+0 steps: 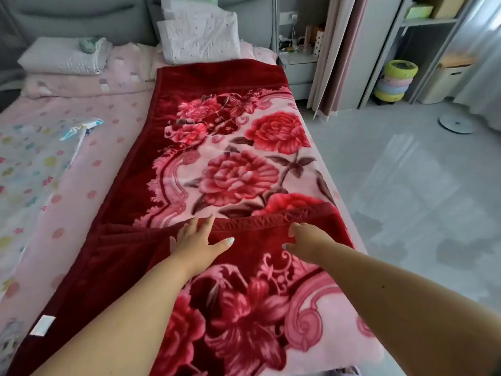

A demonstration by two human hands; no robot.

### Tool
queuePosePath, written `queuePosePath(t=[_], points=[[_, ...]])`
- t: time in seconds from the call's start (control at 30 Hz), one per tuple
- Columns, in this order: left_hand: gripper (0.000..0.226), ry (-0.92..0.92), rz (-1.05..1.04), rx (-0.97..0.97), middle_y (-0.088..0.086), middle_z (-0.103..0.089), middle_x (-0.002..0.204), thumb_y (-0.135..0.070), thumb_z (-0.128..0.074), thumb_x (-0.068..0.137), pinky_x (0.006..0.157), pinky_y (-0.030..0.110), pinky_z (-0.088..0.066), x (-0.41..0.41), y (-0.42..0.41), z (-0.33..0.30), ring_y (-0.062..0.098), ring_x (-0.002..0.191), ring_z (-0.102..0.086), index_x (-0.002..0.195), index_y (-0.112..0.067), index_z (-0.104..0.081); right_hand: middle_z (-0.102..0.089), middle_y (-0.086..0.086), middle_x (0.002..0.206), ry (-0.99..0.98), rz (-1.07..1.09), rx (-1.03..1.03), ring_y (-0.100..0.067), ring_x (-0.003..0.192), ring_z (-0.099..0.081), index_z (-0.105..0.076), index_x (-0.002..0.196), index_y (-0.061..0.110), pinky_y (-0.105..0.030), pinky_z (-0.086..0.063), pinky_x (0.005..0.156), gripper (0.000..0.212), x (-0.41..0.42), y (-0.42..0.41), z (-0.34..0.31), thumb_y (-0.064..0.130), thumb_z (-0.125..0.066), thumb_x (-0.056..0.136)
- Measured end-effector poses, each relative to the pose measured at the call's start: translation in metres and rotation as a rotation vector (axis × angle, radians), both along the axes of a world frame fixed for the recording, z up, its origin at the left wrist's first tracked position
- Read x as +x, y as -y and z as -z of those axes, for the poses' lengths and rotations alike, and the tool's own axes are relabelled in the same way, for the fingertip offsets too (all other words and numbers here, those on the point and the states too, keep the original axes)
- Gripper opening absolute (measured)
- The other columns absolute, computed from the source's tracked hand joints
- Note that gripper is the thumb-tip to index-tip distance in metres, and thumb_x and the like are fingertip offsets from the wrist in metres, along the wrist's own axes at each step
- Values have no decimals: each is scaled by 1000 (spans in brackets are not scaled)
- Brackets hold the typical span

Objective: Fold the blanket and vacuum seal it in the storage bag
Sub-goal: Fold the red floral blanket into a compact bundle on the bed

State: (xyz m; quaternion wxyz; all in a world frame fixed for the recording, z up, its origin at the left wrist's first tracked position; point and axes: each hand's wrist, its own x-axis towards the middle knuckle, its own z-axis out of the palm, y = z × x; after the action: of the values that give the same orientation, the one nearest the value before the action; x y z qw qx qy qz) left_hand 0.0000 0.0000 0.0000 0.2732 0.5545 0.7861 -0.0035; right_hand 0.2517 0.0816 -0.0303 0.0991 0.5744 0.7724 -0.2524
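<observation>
A dark red blanket (238, 164) with large pink and red flowers lies lengthwise along the right side of the bed. Its near end is folded over, and the stitched hem (260, 219) runs across the middle. My left hand (198, 240) lies flat on this folded flap just behind the hem, fingers spread and straight. My right hand (306, 240) rests on the flap beside it, thumb and fingers extended to the left, holding nothing that I can see. A clear storage bag (29, 169) printed with small flowers lies flat on the left of the bed, its blue and white zip strip (81, 128) at the far end.
Pink bed sheet (89, 185) under everything. White pillows (200, 36) and folded bedding (65, 58) lean at the grey headboard. To the right is grey floor (406, 185), a bedside cabinet (298, 71), curtains, shelves and a stack of coloured stools (395, 80).
</observation>
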Motion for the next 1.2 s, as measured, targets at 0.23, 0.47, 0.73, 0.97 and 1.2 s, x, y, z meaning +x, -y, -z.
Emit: queuePosePath(t=[0.23,0.47,0.73,0.97,1.2], points=[[75,117,-285,-78,11,-38,150,-53,-51,92,109,38,-36,89,4,21,28,136,-40,151,-14,-26,-58,-5,127,-20,-245,-1,-23,113,-56,-54,125,18,-30,-45,92,44,61,-31,5,45,-57,91],[75,142,-485,-81,11,-41,149,-49,-53,92,108,33,-35,198,36,34,26,136,-40,150,-11,-26,-59,-6,128,13,-372,126,-26,117,-56,-52,130,16,-30,-44,94,49,123,-83,-15,44,-58,90],[78,137,-693,-169,11,-36,152,-47,-52,94,110,35,-34,187,93,31,27,139,-36,152,-9,-19,-54,-6,131,-54,-516,111,-26,122,-52,-41,137,19,-35,-44,97,56,87,-73,-15,47,-55,91],[76,175,-735,-169,11,-36,152,-46,-53,93,111,34,-32,202,84,42,26,140,-35,152,-10,-22,-60,-7,121,-20,-608,135,-30,117,-55,-44,135,18,-37,-47,95,53,62,-98,-13,45,-56,90],[78,201,-882,-176,12,-34,153,-47,-51,94,111,33,-31,224,49,59,26,140,-35,154,-11,-16,-54,-11,133,21,-656,38,-31,122,-52,-41,137,17,-35,-44,96,55,41,-149,17,44,-55,91]])
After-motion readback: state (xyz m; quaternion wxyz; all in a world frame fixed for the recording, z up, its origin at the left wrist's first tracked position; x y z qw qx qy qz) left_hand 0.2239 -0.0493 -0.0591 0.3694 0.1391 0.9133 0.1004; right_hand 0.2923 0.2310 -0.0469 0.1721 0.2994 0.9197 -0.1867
